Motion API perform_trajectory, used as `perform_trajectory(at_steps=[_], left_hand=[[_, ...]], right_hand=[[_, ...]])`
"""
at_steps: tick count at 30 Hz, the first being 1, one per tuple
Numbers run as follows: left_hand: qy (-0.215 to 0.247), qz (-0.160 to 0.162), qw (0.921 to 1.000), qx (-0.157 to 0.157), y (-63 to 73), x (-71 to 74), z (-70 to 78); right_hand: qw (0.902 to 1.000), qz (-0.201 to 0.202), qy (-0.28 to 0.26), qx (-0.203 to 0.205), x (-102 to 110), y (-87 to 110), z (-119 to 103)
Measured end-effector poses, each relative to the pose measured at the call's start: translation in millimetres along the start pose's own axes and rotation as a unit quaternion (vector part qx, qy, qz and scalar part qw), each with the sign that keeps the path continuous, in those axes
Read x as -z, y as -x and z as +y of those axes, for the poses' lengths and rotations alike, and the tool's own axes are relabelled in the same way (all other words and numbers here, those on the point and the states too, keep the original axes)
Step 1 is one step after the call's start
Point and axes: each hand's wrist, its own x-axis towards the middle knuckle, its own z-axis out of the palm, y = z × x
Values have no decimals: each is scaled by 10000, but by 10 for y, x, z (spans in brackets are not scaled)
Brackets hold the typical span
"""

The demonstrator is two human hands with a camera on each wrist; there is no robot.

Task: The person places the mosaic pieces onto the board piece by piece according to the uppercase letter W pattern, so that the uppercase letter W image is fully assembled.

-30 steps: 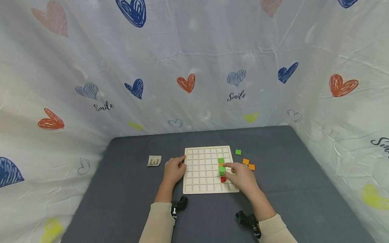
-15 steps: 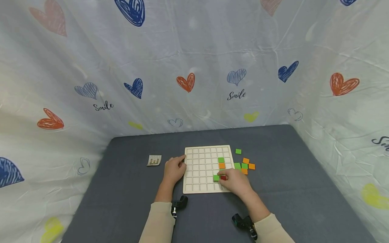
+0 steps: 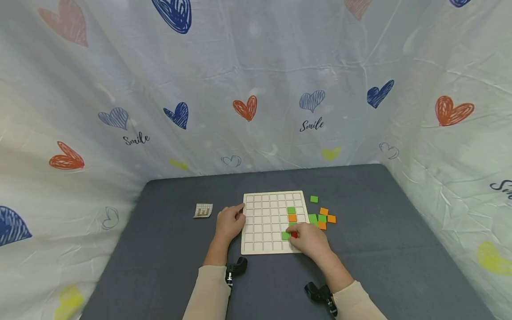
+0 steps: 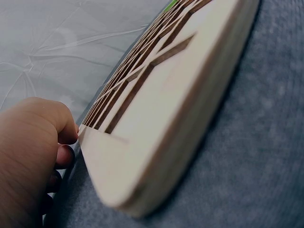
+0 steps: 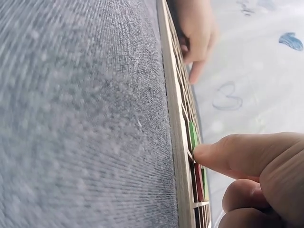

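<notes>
Right hand (image 3: 310,240) pinching green tile (image 3: 285,235) at board (image 3: 260,231), toward near right; cannot tell if tile is lying flush. Same hand hiding board's near right corner, part of red tile (image 3: 294,234). Left hand (image 3: 230,224) lying unclenched, forefinger touching board's left edge.

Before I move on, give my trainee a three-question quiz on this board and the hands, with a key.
1. Which colour of tile are the right hand's fingertips at on the board?
a) orange
b) green
c) blue

2. True or false: the card lies on the same side of the board as the left hand.

3. Count: how many loose orange tiles show beside the board in the head view?

Key:
1: b, the green tile.
2: True, both are on the left.
3: Three.
</notes>
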Motion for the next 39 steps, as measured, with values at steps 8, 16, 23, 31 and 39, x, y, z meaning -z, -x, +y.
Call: perform_trajectory(at_steps=[8, 16, 23, 31, 39], left_hand=[[5, 15, 10000, -1, -5, -1, 3], [-16, 32, 10000, 13, 4, -4, 0], [7, 32, 10000, 0, 3, -3, 3], [11, 48, 10000, -23, 8, -5, 3], [17, 45, 10000, -32, 9, -7, 0]], right_hand=[[10000, 21, 18, 63, 20, 4, 15], [9987, 313, -352, -206, 210, -3, 111], [9972, 396, -521, -371, 390, -16, 323], [9927, 598, -730, -752, 523, -23, 652], [9906, 560, -620, -1081, 634, 18, 894]])
